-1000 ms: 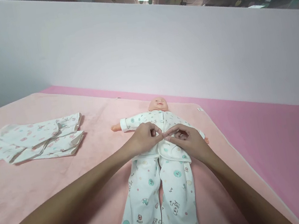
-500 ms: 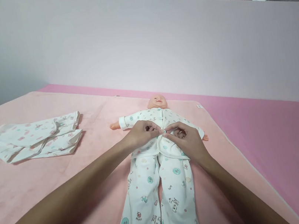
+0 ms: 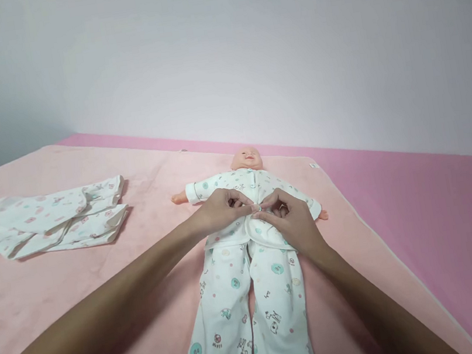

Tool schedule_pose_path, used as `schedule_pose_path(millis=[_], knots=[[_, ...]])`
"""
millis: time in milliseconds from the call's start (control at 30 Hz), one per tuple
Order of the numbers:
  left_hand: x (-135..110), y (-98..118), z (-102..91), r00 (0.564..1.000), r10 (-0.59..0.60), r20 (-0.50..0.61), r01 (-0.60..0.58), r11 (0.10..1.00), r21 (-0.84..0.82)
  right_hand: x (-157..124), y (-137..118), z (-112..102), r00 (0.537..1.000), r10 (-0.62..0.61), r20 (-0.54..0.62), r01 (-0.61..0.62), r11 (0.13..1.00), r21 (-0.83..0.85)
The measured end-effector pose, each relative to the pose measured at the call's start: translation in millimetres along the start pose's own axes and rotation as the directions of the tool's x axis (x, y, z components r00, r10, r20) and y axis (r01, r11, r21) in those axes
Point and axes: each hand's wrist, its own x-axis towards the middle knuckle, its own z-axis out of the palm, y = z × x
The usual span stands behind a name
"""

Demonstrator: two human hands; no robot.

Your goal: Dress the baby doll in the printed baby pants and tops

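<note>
A baby doll [image 3: 247, 158] lies on its back, dressed in a white printed baby shirt [image 3: 232, 236] and matching printed pants [image 3: 277, 307]. Over the doll's belly, my left hand [image 3: 225, 209] pinches the front edge of the shirt between thumb and fingers. My right hand [image 3: 291, 216] faces it from the other side, thumb and forefinger pinched on the shirt's opposite front edge. A small shiny fastener shows between the fingertips; whether it is closed I cannot tell. Below the hands the shirt's two front flaps part slightly.
The doll rests on a pink blanket [image 3: 161, 330] spread over a darker pink mat [image 3: 446, 216]. To the left lies a white printed garment [image 3: 47, 220], loosely folded. A pale wall [image 3: 220, 73] rises behind the mat's far edge.
Both hands stay at the same spot on the shirt front, the right fingertips shifting slightly. The view has moved a little.
</note>
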Motion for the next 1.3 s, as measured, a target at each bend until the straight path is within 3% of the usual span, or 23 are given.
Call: schedule_pose_path(millis=[233, 467, 633, 933, 1300], knots=[[-0.9, -4.8, 4.4, 1.0, 0.025, -0.012, -0.025, 0.999, 0.022, -0.4, 0.2, 6.0, 0.998, 0.019, -0.064, -0.02, 1.0, -0.018], [1.0, -4.9, 6.2, 0.999, 0.044, -0.029, -0.044, 0.999, -0.001, 1.6, -11.3, -14.1, 0.988, 0.034, 0.149, -0.028, 0.999, -0.044], [-1.9, -6.1, 9.3, 0.997, 0.051, -0.055, -0.052, 0.999, -0.013, 1.9, -13.2, -14.9, 0.981, -0.031, 0.191, 0.051, 0.993, -0.104], [-3.3, -2.0, 14.8, 0.991, 0.01, -0.137, -0.021, 0.997, -0.079, -3.5, -9.9, -8.2, 0.977, -0.111, 0.181, 0.151, 0.962, -0.227], [-6.2, -2.4, 13.1, 0.994, 0.025, -0.11, -0.029, 0.999, -0.036, -5.8, -7.8, 0.9, 0.983, -0.15, 0.11, 0.172, 0.958, -0.229]])
